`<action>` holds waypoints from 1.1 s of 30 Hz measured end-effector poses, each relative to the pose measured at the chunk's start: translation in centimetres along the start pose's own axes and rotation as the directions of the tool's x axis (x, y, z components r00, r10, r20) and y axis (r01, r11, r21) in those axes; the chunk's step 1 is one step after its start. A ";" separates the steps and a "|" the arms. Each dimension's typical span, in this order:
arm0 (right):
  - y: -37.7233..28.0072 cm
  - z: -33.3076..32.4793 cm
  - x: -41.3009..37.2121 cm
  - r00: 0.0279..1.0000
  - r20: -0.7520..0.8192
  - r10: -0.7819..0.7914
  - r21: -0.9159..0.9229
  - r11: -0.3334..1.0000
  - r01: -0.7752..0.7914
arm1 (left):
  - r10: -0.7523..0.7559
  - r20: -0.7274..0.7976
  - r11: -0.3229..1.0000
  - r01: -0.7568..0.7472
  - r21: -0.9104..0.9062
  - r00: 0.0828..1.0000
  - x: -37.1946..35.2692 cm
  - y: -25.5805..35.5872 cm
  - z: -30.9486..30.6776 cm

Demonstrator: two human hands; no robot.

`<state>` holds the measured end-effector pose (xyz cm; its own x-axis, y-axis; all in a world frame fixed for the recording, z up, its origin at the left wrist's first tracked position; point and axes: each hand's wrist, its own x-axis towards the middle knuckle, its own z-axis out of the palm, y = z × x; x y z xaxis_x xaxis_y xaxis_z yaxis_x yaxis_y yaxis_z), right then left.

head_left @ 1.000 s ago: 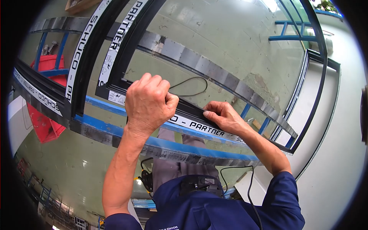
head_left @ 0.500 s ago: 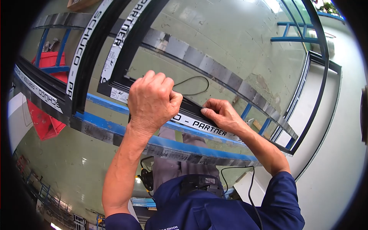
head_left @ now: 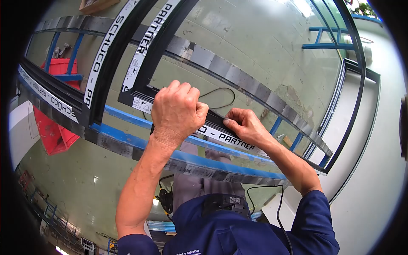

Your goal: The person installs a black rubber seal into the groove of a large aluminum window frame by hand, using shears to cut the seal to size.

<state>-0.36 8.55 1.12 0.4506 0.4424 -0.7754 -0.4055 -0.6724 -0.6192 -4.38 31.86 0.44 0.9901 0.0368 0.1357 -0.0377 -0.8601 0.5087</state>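
My left hand (head_left: 177, 111) is a closed fist pressed over the lower bar of a black frame (head_left: 146, 80) with "SCHUCO - PARTNER" labels; what it grips is hidden. A bit of something dark shows at its lower left edge. To its right, my right hand (head_left: 243, 124) pinches a thin black strip (head_left: 217, 115) between thumb and curled fingers, at the groove of the same bar. Behind the bar a loop of thin black cord (head_left: 233, 100) hangs between the two hands.
The frame lies on blue trestles (head_left: 221, 159) with grey padded tops. Another black profile (head_left: 106, 55) stands at left, near a red bin (head_left: 53, 131). A white panel (head_left: 344, 114) is at right. A black cable (head_left: 278, 204) hangs by my body.
The frame, trestles and left-side items appear shifted slightly right and down in view. My left hand appears slightly further right, nearer my right hand, which keeps its pinch.
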 end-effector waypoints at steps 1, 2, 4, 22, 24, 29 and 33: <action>-0.4 -0.1 0.1 1.000 0.002 -0.003 -0.014 1.000 0.003 | 0.000 0.016 1.000 0.000 0.011 1.000 0.0 0.0 -0.1; 0.1 -0.2 0.2 1.000 0.015 -0.005 0.024 1.000 0.005 | -0.002 0.027 1.000 0.001 0.024 1.000 0.1 0.0 -0.2; 0.4 0.2 0.4 0.999 0.000 -0.050 0.081 0.995 0.050 | 0.008 -0.027 1.000 -0.009 -0.015 1.000 0.2 -0.1 -0.1; -0.1 -0.2 0.2 0.990 0.036 -0.137 -0.011 0.990 0.137 | -0.003 0.001 0.999 0.003 -0.042 1.000 0.2 -0.2 -0.1; 0.0 -0.2 0.1 0.984 0.027 -0.176 -0.038 0.984 0.177 | -0.019 -0.004 0.999 0.019 -0.040 1.000 0.2 -0.2 0.0; -0.7 0.1 0.1 0.983 -0.024 -0.181 -0.156 0.972 0.175 | -0.047 0.002 0.999 0.047 -0.015 0.999 0.3 -0.1 0.0; -0.7 -0.3 0.5 0.994 0.021 -0.106 -0.101 0.989 0.108 | -0.048 0.018 0.999 0.048 -0.010 0.999 0.2 -0.2 0.1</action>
<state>0.39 9.04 1.21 0.4745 0.5233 -0.7078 -0.2727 -0.6772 -0.6834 -4.12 31.94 0.26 0.9930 0.0688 0.0962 0.0084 -0.8523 0.5230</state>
